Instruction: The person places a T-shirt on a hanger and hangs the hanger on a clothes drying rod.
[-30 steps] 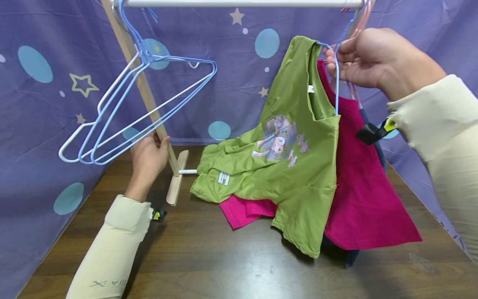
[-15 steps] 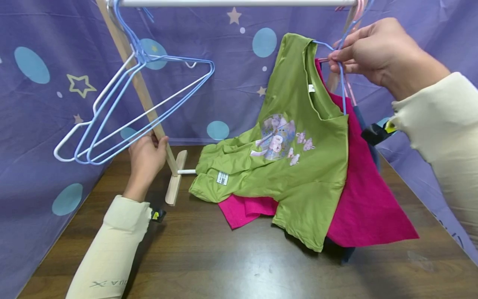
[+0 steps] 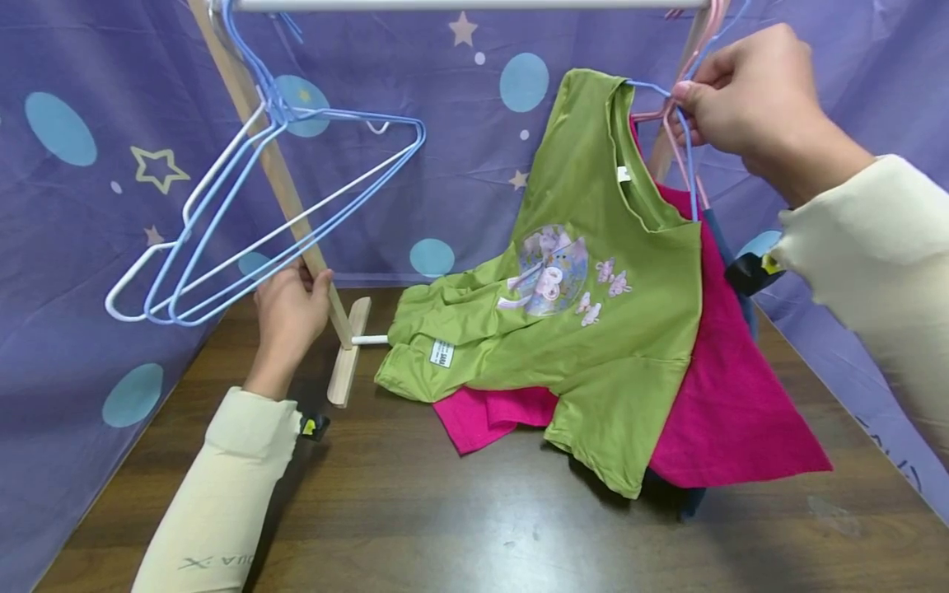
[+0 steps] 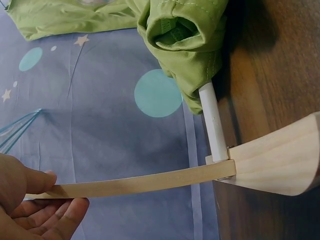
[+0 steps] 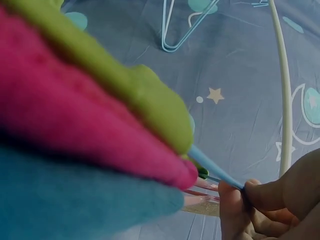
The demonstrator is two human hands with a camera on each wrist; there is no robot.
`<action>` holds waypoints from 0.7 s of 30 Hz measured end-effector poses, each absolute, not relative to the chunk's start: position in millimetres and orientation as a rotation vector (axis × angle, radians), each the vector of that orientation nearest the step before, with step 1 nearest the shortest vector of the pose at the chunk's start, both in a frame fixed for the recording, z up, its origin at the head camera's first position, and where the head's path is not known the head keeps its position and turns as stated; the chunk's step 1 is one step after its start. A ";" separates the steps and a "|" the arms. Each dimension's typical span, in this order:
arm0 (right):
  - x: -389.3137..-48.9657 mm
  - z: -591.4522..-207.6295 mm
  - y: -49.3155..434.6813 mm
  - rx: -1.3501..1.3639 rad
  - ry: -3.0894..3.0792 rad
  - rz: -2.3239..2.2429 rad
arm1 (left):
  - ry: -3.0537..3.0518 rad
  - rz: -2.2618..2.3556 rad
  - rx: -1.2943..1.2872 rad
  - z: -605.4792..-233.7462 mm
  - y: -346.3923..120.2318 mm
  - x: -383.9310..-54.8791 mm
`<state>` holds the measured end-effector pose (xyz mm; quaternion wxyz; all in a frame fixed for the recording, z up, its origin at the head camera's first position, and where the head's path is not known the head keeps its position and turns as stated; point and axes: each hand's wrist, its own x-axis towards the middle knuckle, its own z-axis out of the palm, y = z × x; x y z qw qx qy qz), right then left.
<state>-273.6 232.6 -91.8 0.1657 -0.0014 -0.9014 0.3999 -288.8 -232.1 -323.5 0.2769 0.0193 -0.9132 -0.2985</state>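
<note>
In the head view my right hand [image 3: 764,103] pinches a blue hanger [image 3: 691,161] at its neck, near the right end of the rack. A green T-shirt [image 3: 630,296] with a printed picture hangs on that hanger, its lower part trailing to the left over the table. Behind it are a magenta garment [image 3: 749,412] and a dark blue one [image 5: 75,195], by pink hangers [image 3: 670,136]. My left hand [image 3: 292,321] grips the wooden post [image 3: 292,193] at the left side of the rack. In the left wrist view, thumb and fingers lie on either side of that post [image 4: 130,185].
Several blue and white hangers [image 3: 274,132] hang at the left end of the white rail [image 3: 474,4]. A wooden foot [image 3: 348,354] and a white lower bar [image 3: 371,340] stand on the brown table [image 3: 415,511]. A purple patterned cloth [image 3: 445,165] hangs behind.
My right hand has moved slightly up and rightward with the blue hanger, drawing the green T-shirt's neck to the right. My left hand keeps its grip on the post.
</note>
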 end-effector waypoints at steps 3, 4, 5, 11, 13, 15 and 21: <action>-272.8 -90.3 231.7 0.005 -2.614 1.036 | -2.459 -0.799 0.063 -323.2 -232.2 -288.3; -272.9 -89.8 231.4 0.006 -2.626 1.032 | -2.460 -0.800 0.065 -322.8 -232.2 -288.1; -273.0 -89.1 231.4 0.002 -2.636 1.032 | -2.459 -0.800 0.065 -322.4 -232.4 -288.1; -274.3 -86.4 233.2 -0.007 -2.751 0.770 | -2.454 -0.794 0.056 -321.3 -232.7 -288.7; -275.0 -87.5 233.6 0.000 -2.777 0.662 | -2.454 -0.791 0.057 -322.0 -232.8 -288.6; -275.7 -89.0 233.9 0.013 -2.793 0.575 | -2.455 -0.787 0.056 -322.7 -232.9 -288.4; -279.1 -88.7 233.8 0.031 -2.820 0.532 | -2.445 -0.775 0.043 -323.7 -232.7 -289.1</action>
